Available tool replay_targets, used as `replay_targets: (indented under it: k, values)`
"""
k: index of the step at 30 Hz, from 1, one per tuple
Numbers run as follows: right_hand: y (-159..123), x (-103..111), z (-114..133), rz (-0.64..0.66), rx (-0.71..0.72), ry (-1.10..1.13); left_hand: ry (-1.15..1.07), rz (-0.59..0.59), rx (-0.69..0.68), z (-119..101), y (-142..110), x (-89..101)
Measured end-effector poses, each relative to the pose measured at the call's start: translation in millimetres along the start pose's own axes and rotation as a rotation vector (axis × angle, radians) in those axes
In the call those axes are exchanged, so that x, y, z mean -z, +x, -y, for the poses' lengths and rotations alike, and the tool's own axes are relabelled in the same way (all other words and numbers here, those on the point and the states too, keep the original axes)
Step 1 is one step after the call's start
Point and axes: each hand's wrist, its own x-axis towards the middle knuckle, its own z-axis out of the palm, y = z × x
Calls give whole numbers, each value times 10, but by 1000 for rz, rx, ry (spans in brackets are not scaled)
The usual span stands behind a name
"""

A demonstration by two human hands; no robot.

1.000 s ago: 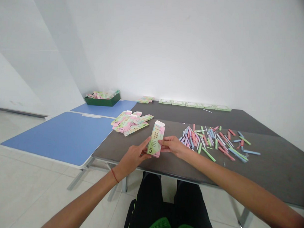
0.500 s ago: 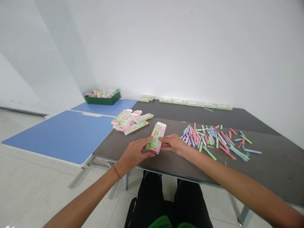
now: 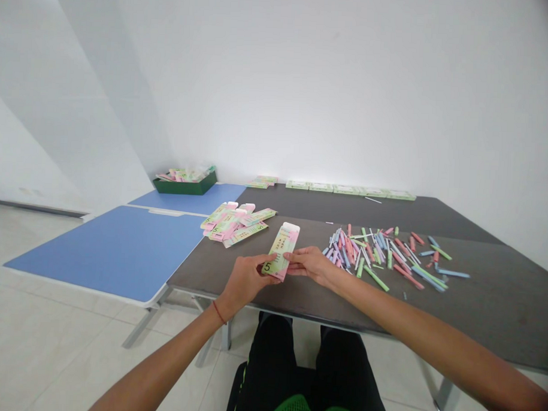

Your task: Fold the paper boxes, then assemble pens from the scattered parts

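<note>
Near the front edge of the dark table [image 3: 306, 299]: one slim pink-and-green box [image 3: 283, 248], big 5 low on its face, white flap [image 3: 292, 227] at the top end, which points toward the table's far side; can't tell if the bottom end touches the tabletop
Left hand [image 3: 245, 282]: clamped on that box, pinching its lower left corner just in from the table's front edge, thin red cord [image 3: 219, 312] round the wrist btw
Right hand [image 3: 312, 264]: clamped on it too, thumb across the front by the right edge, other fingers mostly hidden behind
Box pile [image 3: 226, 223]: left side of the dark table, messy heap of the same sort, a few white flaps showing, 5s readable on some
Coloured sticks [image 3: 389, 259]: right half of the table, loose scatter of pink, green, blue and purple, thin white ones mixed in
Box row [image 3: 346, 189]: end to end along the table's far edge, one white stick [image 3: 373, 200] just in front
Small stack [image 3: 261, 182]: table's far left corner, lying flat
Blue table [image 3: 106, 247]: right up against the dark table's left side
Green tray [image 3: 185, 186]: off left of the dark table's far left corner, loaded with more boxes [image 3: 180, 176]
Black trousers [image 3: 273, 355]: knees at the table's front edge, bit of green mesh [image 3: 294, 408] in the lap
</note>
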Motion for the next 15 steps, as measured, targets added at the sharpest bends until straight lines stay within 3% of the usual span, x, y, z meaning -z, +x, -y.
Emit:
replay_targets:
  k: [6, 10, 15]
  values:
    - [78, -13, 11, -32, 1, -23, 102, 18, -71, 58, 10, -25]
    - [337, -38, 56, -88, 12, -64, 329, 22, -110, 214, 33, -31]
    - [725, -96, 170, -116, -8, -138, 620, -70, -129, 484, 51, 5]
